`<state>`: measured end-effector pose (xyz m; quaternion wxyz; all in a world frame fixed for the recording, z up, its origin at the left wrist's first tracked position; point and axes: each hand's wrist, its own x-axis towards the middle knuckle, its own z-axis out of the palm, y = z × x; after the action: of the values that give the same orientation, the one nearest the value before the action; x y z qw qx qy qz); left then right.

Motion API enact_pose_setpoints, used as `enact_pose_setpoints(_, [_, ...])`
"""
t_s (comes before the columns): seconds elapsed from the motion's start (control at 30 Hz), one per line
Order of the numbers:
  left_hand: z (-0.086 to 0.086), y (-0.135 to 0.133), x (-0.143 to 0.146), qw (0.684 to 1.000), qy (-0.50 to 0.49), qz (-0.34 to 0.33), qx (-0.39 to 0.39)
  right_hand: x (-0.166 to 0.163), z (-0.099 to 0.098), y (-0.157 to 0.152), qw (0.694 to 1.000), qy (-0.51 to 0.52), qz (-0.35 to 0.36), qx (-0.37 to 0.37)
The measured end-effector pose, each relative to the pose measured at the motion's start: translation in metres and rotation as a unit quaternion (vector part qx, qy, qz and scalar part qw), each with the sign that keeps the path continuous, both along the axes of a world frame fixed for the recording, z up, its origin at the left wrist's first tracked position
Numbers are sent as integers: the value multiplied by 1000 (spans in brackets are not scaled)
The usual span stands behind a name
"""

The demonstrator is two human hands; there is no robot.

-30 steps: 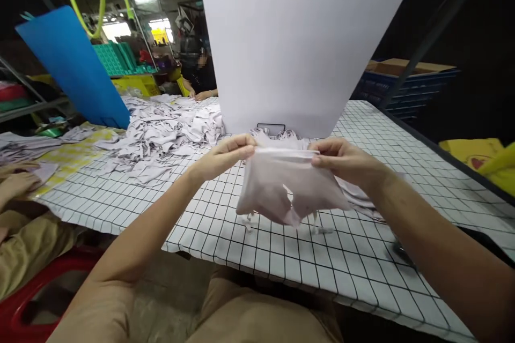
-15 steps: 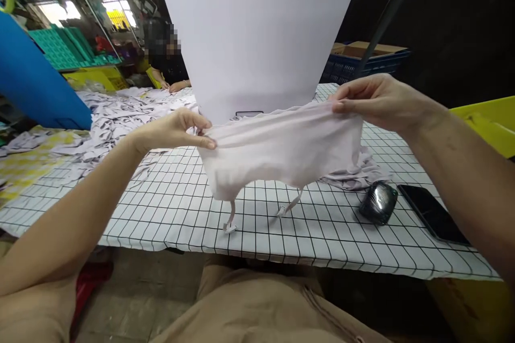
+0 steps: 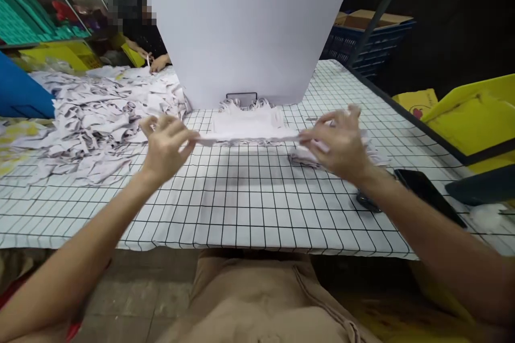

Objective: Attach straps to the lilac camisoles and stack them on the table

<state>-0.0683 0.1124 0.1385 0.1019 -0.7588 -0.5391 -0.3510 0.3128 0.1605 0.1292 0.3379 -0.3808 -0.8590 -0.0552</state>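
My left hand [image 3: 167, 142] pinches the left end of a white bra top [image 3: 245, 135], and my right hand [image 3: 336, 142] pinches its right end. Pulled taut between them, the garment looks like a thin, slightly blurred band over the checked tablecloth [image 3: 241, 198]. Just behind it, similar white pieces [image 3: 247, 116] with thin straps lie at the foot of a tall white board [image 3: 249, 27]. Partly under my right hand, more folded white cloth [image 3: 303, 157] rests on the table. Whether the held garment touches the pieces behind it, I cannot tell.
A large heap of white garments [image 3: 108, 118] covers the table's left side, where a co-worker's hands [image 3: 159, 62] are busy. To the right lie a phone [image 3: 428, 195] and a dark object [image 3: 367, 201] partly behind my forearm. Blue crates [image 3: 362, 48] and a yellow bin [image 3: 478, 112] stand beyond.
Both hands have moved the bra top away from me toward the board, and its hanging straps no longer show. The view has tipped down and shifted right, exposing the pieces by the board.
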Motion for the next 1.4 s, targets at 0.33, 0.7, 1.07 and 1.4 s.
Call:
enact_pose_setpoints(0.33, [-130,-118,22,981,138,-109,-84,32,-120,-117,984,-123,128,-26])
enact_pose_setpoints(0.7, [-103,-65,20,953,-187,-84,-222,-52,-76,-25,988,-39,148,-36])
enact_pose_setpoints(1.07, [-128,52,35,892,-260,10,-369,-185,-92,78,927,-282,189,-160])
enact_pose_setpoints(1.4, [-137,49,37,885,-265,8,-382,-144,-35,112,842,-207,161,-471])
